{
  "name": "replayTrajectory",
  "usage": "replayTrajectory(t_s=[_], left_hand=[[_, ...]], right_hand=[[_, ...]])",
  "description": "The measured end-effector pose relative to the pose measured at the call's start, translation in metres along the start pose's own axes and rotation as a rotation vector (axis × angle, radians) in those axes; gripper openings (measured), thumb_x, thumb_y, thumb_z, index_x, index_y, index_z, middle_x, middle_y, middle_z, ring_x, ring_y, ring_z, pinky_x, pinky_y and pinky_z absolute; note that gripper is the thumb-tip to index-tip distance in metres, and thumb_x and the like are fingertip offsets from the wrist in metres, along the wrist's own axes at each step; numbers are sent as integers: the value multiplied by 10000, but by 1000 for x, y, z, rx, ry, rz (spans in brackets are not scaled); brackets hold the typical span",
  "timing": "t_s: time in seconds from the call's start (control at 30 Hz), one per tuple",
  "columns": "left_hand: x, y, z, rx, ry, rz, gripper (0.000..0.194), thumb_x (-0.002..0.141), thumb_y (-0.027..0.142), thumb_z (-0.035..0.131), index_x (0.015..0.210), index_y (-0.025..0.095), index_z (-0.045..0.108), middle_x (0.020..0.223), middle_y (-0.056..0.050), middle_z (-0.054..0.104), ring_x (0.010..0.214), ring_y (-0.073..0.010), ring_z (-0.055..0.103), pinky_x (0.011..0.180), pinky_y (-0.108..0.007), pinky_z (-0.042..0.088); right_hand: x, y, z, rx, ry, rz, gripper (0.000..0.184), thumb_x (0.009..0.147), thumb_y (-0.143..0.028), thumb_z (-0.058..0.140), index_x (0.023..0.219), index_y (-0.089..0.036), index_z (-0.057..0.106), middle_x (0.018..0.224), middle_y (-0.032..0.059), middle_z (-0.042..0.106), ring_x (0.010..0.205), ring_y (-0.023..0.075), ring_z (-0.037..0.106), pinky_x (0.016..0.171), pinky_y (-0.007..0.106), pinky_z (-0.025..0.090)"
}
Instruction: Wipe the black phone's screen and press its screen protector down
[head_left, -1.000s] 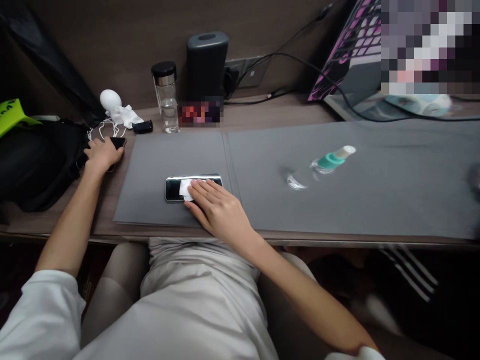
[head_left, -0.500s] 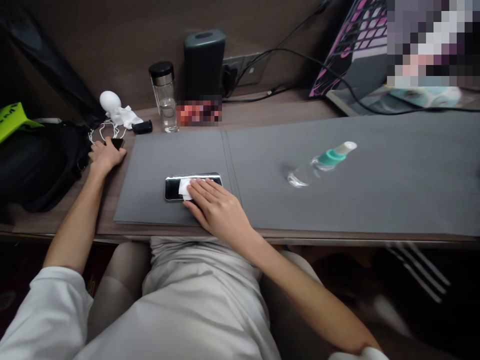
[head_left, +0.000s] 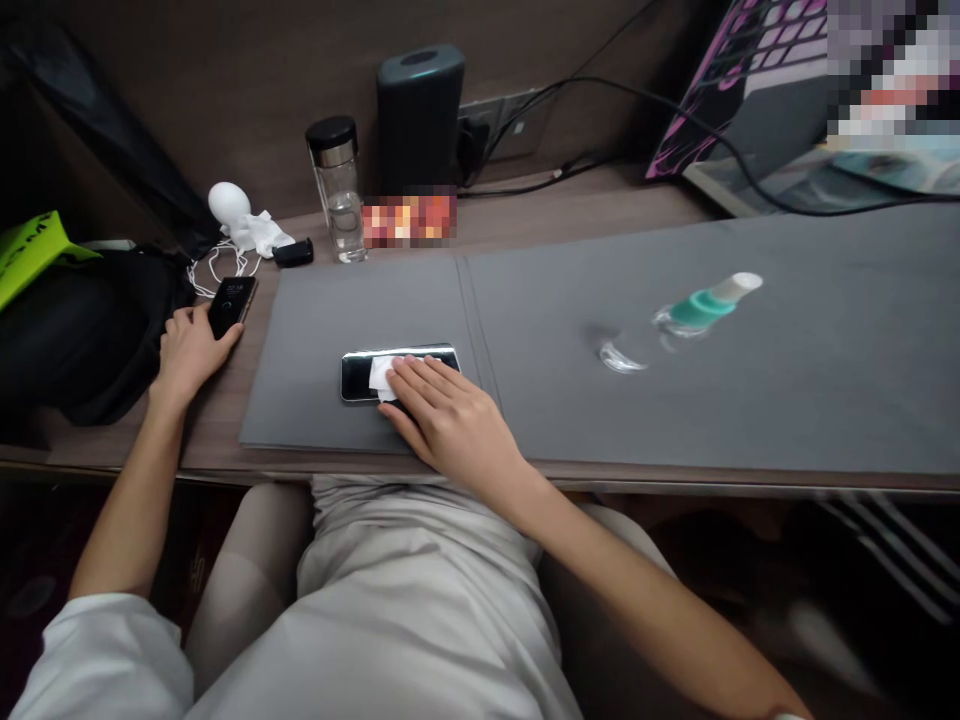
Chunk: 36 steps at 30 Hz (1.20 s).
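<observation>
A smartphone [head_left: 355,377] with a dark, shiny screen lies crosswise on the grey desk mat. My right hand [head_left: 457,415] rests over its right part, fingers stretched out together, pressing a folded white tissue [head_left: 380,374] against the screen. The palm hides that end of the phone. At the left, my left hand [head_left: 189,352] has its thumb and fingers on either side of the lower end of a second, black phone [head_left: 234,298]. This phone lies on the wooden desk beside the mat, and small digits glow on its screen.
On the grey mat [head_left: 720,410] stands a clear spray bottle [head_left: 697,310] with a green collar. Behind are a water bottle [head_left: 343,195], a dark box-shaped device [head_left: 420,120] and a black cable [head_left: 675,105]. White earphones' cord [head_left: 214,262] and a black bag [head_left: 97,310] lie left.
My left hand has drawn back toward me along the black phone, uncovering its screen. The right hand stays on the tissue and phone. The whole view has shifted slightly.
</observation>
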<state>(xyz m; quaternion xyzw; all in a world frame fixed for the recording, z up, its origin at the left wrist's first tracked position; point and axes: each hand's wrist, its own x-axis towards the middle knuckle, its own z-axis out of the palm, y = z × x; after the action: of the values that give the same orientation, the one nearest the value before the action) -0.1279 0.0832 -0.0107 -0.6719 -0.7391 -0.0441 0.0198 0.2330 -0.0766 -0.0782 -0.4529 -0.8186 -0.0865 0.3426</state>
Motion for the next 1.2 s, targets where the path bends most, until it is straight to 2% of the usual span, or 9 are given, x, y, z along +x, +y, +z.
replayTrajectory(t_s=[0.1, 0.17, 0.33, 0.47, 0.57, 0.7, 0.8, 0.97, 1.2], left_hand=[[-9, 10, -3, 16, -3, 70, 808, 1027, 689, 453, 1601, 138, 598, 1683, -301, 438, 1571, -549, 405, 1257, -680, 352], [-27, 22, -10, -6, 7, 203, 665, 1073, 617, 422, 1527, 209, 685, 1699, -231, 466, 1594, -494, 412, 1280, -649, 354], [-90, 74, -32, -101, 162, 447, 483, 1131, 430, 441, 1474, 227, 714, 1576, -132, 658, 1502, -372, 562, 1275, -559, 420], [-112, 104, -26, -152, 107, 554, 436, 1132, 413, 497, 1460, 204, 694, 1510, -132, 708, 1456, -331, 613, 1272, -512, 447], [-99, 96, -14, -119, 110, 459, 515, 1118, 423, 525, 1536, 138, 625, 1565, -190, 659, 1481, -372, 584, 1284, -536, 432], [-66, 54, -4, 7, 182, 105, 711, 1091, 518, 541, 1588, 9, 563, 1658, -336, 507, 1546, -523, 469, 1259, -663, 408], [-49, 24, 0, 44, 50, -29, 780, 1095, 610, 476, 1561, 0, 609, 1684, -363, 451, 1589, -547, 416, 1280, -683, 376], [-59, 14, 2, -68, -37, 225, 660, 1113, 591, 408, 1576, 194, 660, 1757, -233, 421, 1686, -440, 330, 1351, -629, 306], [-95, 51, -17, -123, 69, 380, 589, 1131, 513, 435, 1549, 160, 652, 1697, -186, 538, 1643, -389, 406, 1363, -605, 322]], right_hand=[[0, 0, 1, -15, 22, -14, 408, 1171, -320, 532, 1330, -46, 790, 1389, 188, 799, 1300, 305, 788, 1196, 457, 608], [-1, 0, 2, -14, 14, -12, 397, 1165, -320, 550, 1342, -55, 787, 1398, 188, 795, 1306, 305, 785, 1195, 469, 610], [-2, 1, 3, -28, 55, -43, 383, 1152, -298, 576, 1330, -32, 787, 1379, 202, 801, 1281, 315, 797, 1179, 473, 624], [-4, 1, 4, -34, 77, -54, 358, 1145, -277, 589, 1329, -42, 788, 1365, 192, 809, 1259, 319, 807, 1157, 476, 639], [-5, 1, 5, -37, 101, -62, 346, 1139, -268, 602, 1327, -45, 787, 1353, 187, 816, 1248, 318, 811, 1151, 477, 644], [-5, 1, 7, -32, 95, -53, 352, 1139, -276, 602, 1328, -45, 788, 1356, 190, 816, 1253, 316, 809, 1158, 482, 640], [-4, 1, 6, -35, 91, -47, 356, 1144, -280, 589, 1328, -53, 792, 1361, 185, 814, 1260, 309, 806, 1163, 467, 635], [-5, 2, 6, -39, 76, -52, 361, 1141, -278, 601, 1338, -36, 782, 1371, 188, 810, 1272, 313, 800, 1181, 466, 621], [-8, 3, 7, -4, 47, -19, 340, 1125, -271, 635, 1373, -92, 783, 1402, 174, 795, 1298, 309, 789, 1197, 484, 614]])
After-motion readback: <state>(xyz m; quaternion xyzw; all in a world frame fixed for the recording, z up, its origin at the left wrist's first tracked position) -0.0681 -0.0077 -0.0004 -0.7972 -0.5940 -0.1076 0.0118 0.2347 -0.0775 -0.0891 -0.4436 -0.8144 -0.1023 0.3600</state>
